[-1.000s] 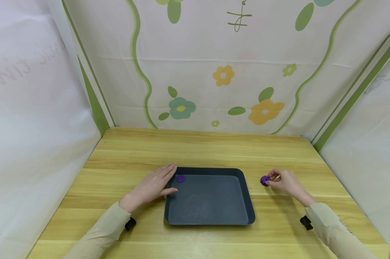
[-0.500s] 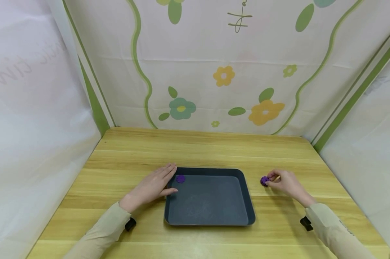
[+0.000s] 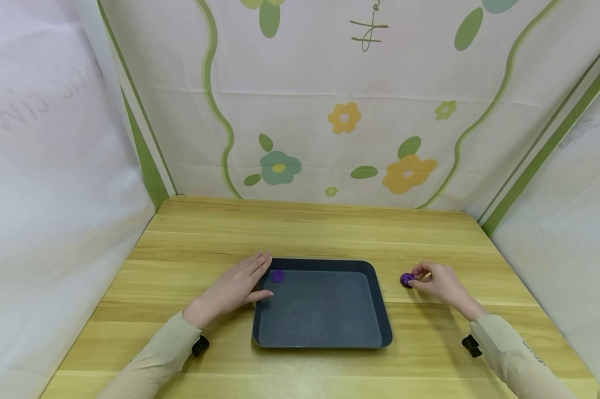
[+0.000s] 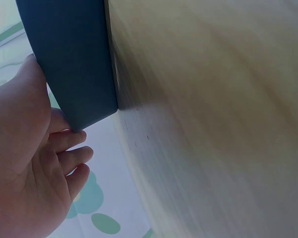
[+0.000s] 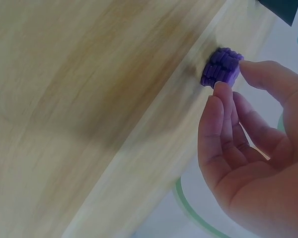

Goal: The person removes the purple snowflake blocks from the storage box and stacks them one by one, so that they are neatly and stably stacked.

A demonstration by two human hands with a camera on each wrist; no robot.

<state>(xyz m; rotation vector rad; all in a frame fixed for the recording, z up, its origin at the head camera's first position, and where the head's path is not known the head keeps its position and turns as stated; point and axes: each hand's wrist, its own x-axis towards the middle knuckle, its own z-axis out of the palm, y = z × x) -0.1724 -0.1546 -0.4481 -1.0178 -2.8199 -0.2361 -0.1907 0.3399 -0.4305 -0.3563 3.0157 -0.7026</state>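
A dark grey rectangular tray (image 3: 324,305) lies on the wooden table. Its top-left corner holds one flat purple disc (image 3: 277,276) with a scalloped edge. My left hand (image 3: 235,288) rests on the tray's left rim, fingers extended along it and thumb over the inside. In the left wrist view the same hand (image 4: 30,153) touches the tray's outer corner. To the right of the tray, my right hand (image 3: 441,284) pinches a small stack of purple scalloped discs (image 5: 222,68) between thumb and fingertips. The stack is at the table surface; whether it touches is hard to tell.
The wooden table (image 3: 300,227) reaches back to a white curtain (image 3: 304,72) printed with flowers. White side curtains (image 3: 45,194) stand on the left and right. Bare table surrounds the tray.
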